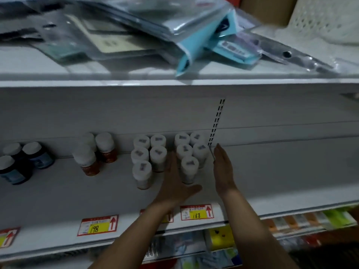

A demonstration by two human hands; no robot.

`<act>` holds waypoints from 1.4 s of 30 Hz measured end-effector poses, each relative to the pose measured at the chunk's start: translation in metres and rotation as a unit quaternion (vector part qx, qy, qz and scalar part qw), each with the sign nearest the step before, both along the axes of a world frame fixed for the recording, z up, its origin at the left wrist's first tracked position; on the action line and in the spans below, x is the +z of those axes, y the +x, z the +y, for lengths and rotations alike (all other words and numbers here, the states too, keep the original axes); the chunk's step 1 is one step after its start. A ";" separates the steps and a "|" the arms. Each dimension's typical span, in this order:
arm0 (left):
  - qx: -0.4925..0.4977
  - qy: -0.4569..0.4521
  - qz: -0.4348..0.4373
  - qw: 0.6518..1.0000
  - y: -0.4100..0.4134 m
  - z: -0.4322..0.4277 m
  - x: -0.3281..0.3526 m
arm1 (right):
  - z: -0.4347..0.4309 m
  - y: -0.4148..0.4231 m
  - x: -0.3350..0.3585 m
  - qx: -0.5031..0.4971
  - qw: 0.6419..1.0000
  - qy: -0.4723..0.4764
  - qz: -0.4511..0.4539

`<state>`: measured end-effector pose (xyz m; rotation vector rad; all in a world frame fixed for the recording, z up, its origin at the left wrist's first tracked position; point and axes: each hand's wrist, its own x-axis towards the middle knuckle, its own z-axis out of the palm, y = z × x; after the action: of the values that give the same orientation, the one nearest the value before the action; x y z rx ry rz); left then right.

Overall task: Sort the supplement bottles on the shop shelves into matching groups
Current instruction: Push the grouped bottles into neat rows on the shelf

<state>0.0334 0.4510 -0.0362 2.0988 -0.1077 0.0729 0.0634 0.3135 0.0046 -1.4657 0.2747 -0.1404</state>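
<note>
White-capped cluster (189,152) of five stands on the shelf (281,171). My left hand (175,183) is just left of it and my right hand (223,167) just right. Fingers are straight, gripping nothing; contact unclear. I read this as squaring up the group. Further left: second white-capped group (147,156), orange-label bottles (93,154), dark bottles (21,162). Next: squeeze palms inward evenly, without tipping any.

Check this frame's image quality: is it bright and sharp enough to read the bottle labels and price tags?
Head view: dim and underexposed; the plastic bags above are smeared by blur; stickers on the white-capped bottles are unreadable blobs; the price tags read 198 and 188; wide-angle distortion bows the shelf edge.
</note>
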 end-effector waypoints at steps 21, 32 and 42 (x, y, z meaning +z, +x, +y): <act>0.046 -0.027 0.079 0.995 0.042 -0.022 0.003 | -0.010 0.071 -0.021 0.147 0.984 0.002 0.105; 0.032 -0.007 0.082 0.996 0.044 -0.018 -0.003 | -0.013 0.078 -0.038 0.145 0.983 -0.017 0.115; 0.048 0.008 0.045 0.998 0.001 -0.030 0.036 | -0.057 0.028 0.009 0.159 0.987 -0.010 0.025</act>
<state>0.0348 0.4213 -0.0005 2.1197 0.0473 0.0356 0.0913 0.2563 0.0135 -1.5150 0.0772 0.1523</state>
